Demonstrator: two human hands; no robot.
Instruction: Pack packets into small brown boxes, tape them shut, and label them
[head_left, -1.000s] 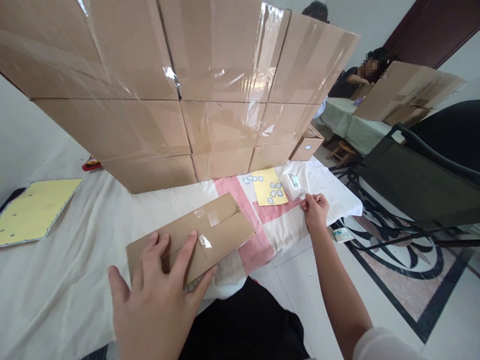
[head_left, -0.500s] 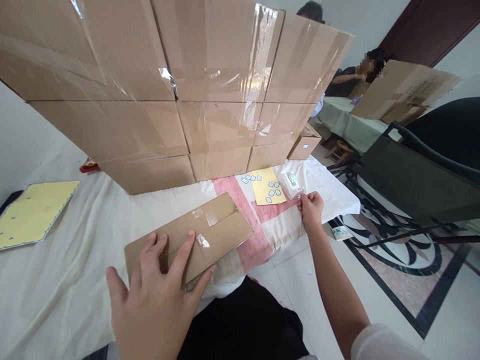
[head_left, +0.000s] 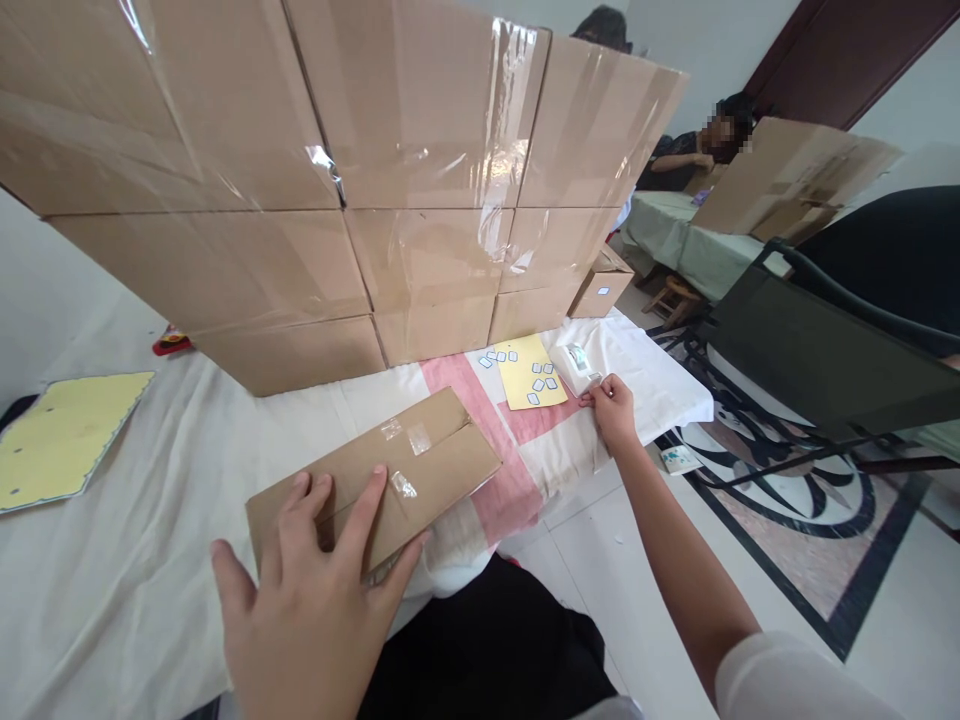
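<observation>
My left hand (head_left: 304, 600) lies flat with fingers spread on the near end of a flat cardboard box (head_left: 390, 475) sealed with bits of clear tape, on the white cloth of the table (head_left: 150, 540). My right hand (head_left: 613, 408) reaches far right, fingers curled in a pinch at the front edge of a small white device (head_left: 574, 366). What the fingers pinch is too small to make out. Beside the device lies a yellow backing sheet (head_left: 531, 372) with several small white stickers on it.
A tall wall of taped cardboard boxes (head_left: 337, 170) stands at the back of the table. A yellow sheet (head_left: 60, 435) lies far left. A small box (head_left: 600, 285) sits behind the device. A dark folding chair (head_left: 832, 340) is at right; another person sits beyond at a second table (head_left: 675, 235).
My right hand has drawn slightly closer to the white device's front edge. The view has shifted a little; my left hand stays on the box.
</observation>
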